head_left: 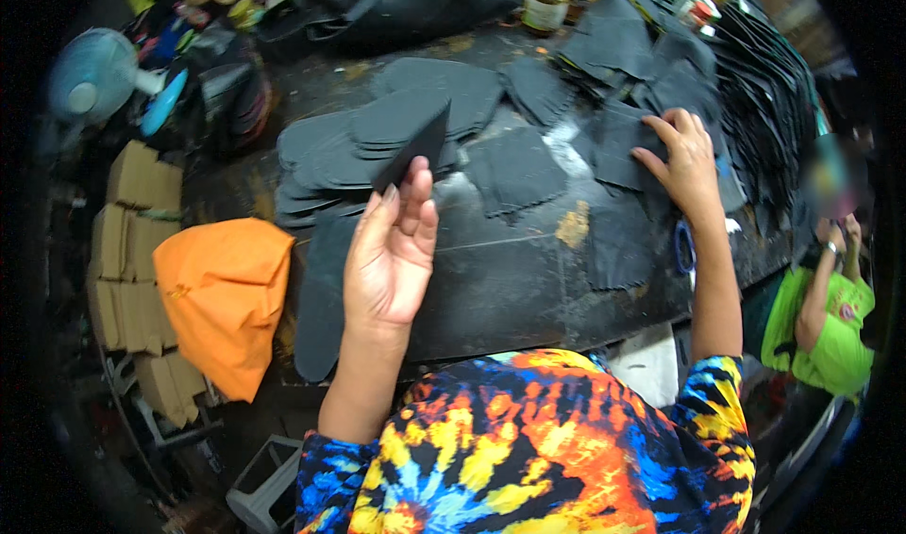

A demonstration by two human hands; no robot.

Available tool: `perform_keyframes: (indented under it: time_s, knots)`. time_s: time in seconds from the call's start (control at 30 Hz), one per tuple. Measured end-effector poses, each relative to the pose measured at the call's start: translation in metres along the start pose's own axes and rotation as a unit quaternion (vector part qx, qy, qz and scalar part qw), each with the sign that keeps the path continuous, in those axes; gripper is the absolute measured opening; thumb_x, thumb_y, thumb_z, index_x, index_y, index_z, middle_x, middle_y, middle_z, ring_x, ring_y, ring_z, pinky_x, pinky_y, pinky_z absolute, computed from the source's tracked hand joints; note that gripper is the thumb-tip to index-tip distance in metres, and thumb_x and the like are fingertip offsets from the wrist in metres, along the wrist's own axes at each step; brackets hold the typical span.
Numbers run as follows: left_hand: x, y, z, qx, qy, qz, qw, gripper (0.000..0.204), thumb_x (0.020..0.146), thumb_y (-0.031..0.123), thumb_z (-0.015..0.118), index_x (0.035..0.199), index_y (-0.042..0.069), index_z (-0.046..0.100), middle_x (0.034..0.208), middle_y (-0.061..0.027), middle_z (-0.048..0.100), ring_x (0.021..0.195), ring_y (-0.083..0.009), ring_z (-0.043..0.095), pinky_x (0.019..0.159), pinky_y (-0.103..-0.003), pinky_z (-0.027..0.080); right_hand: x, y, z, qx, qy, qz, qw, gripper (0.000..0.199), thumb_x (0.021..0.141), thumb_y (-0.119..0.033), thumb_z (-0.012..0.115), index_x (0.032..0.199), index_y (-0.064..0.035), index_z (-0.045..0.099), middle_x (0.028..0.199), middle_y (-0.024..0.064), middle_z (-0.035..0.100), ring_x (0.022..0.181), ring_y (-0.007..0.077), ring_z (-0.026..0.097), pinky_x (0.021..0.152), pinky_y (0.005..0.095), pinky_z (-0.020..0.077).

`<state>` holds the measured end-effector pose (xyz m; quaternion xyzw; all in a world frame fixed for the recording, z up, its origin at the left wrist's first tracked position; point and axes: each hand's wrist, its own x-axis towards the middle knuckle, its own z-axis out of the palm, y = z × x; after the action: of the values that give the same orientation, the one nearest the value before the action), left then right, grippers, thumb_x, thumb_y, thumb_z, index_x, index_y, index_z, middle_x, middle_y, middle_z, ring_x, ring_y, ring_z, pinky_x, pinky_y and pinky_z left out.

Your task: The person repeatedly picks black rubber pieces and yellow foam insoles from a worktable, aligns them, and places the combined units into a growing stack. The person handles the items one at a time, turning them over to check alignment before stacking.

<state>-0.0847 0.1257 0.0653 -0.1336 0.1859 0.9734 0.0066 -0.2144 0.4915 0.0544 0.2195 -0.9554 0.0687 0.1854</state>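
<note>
My left hand (389, 265) is raised over the table, palm up, its thumb and fingers pinching a cut black leather-like piece (423, 147) that stands up on edge. My right hand (687, 161) reaches to the right side, thumb and fingers apart, fingertips resting on a pile of squarish black pieces (618, 142). Behind the left hand lie stacks of rounded black pieces (321, 152). Between the hands are flat black pieces with zigzag edges (519, 169). Another such piece (618, 246) lies in front of the right hand.
Blue-handled scissors (684, 246) lie by my right forearm. Jars (547, 1) stand at the back; black sheets (760, 109) are heaped at right. An orange cloth (226, 289), cardboard boxes (137, 241) and a fan (90, 76) are at left. A person in green (830, 326) is at right.
</note>
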Motion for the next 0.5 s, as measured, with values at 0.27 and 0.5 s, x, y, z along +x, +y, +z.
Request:
perform_keyframes:
  time_s: [0.27, 0.5]
  knots:
    - [-0.005, 0.016, -0.004, -0.176, -0.052, -0.042, 0.982, 0.039, 0.107, 0.023, 0.046, 0.138, -0.002, 0.049, 0.135, -0.0139, 0.062, 0.121, -0.0215, 0.063, 0.096, -0.034, 0.058, 0.006, -0.001, 0.013, 0.041, 0.000, 0.033, 0.999, 0.039, 0.072, -0.014, 0.082, 0.106, -0.0083, 0.063, 0.103, 0.0083, 0.060, 0.102, 0.0313, 0.057, 0.084, 0.0421, 0.0448]
    - [-0.004, 0.016, -0.007, -0.196, -0.026, -0.040, 0.979, 0.043, 0.109, 0.026, 0.040, 0.140, -0.003, 0.047, 0.142, -0.0163, 0.056, 0.127, -0.0235, 0.059, 0.099, -0.037, 0.057, 0.009, 0.015, 0.019, 0.105, -0.055, 0.029, 0.993, 0.028, 0.078, -0.002, 0.074, 0.098, -0.0048, 0.055, 0.098, 0.0081, 0.060, 0.099, 0.0269, 0.059, 0.088, 0.0376, 0.0453]
